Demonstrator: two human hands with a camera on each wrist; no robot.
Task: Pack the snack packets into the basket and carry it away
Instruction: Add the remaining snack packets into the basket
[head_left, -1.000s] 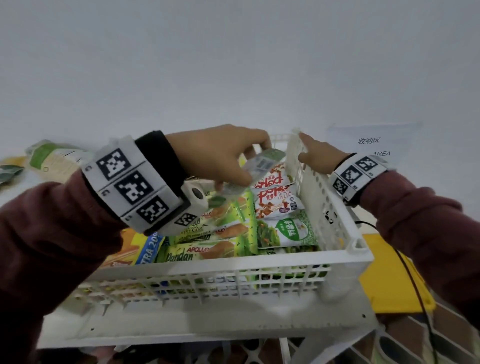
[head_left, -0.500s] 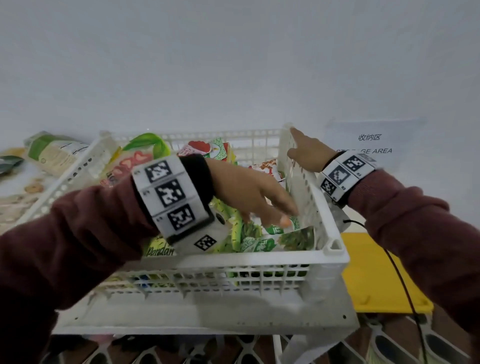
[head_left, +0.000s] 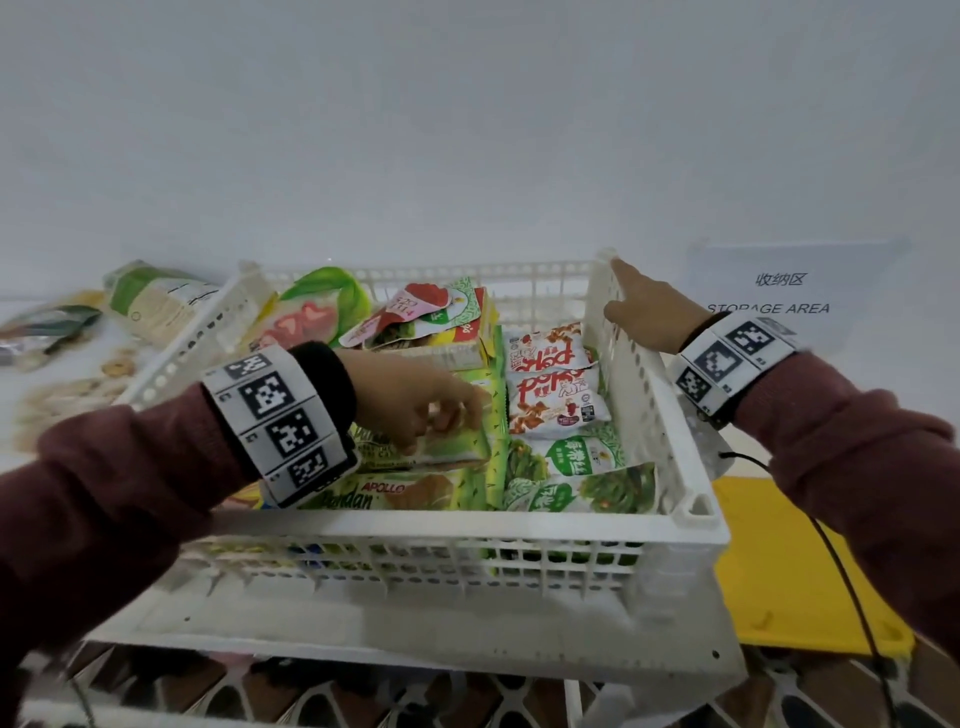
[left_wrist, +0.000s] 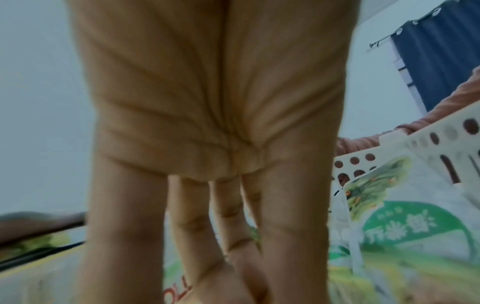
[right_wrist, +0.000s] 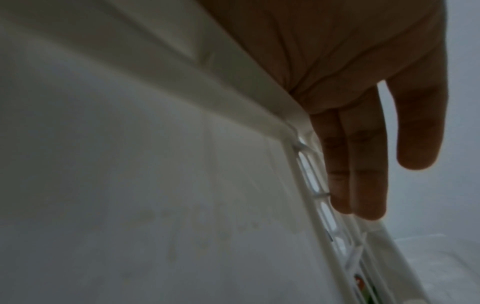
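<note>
The white slatted basket (head_left: 696, 525) stands on the white table, filled with snack packets. Red-and-white packets (head_left: 556, 395) and green-and-white ones (head_left: 576, 457) lie along its right side, and green Pandan cake packets (head_left: 415, 493) fill the middle. My left hand (head_left: 431, 415) is inside the basket with its fingers curled, pinching the edge of one green cake packet (head_left: 457, 447). In the left wrist view its fingers (left_wrist: 228, 236) point down at the packets. My right hand (head_left: 644, 317) rests with straight fingers (right_wrist: 363, 164) against the outside of the basket's right wall (right_wrist: 306, 174).
Several loose packets (head_left: 156, 301) lie on the table left of the basket. A yellow board (head_left: 779, 571) lies at the right, under a "STORAGE AREA" sign (head_left: 769, 306) on the wall. A plain white wall stands close behind.
My left hand carried a green-and-white packet down into the basket's front right, let it go, then moved left onto the green cake packet. The right hand stayed on the basket wall.
</note>
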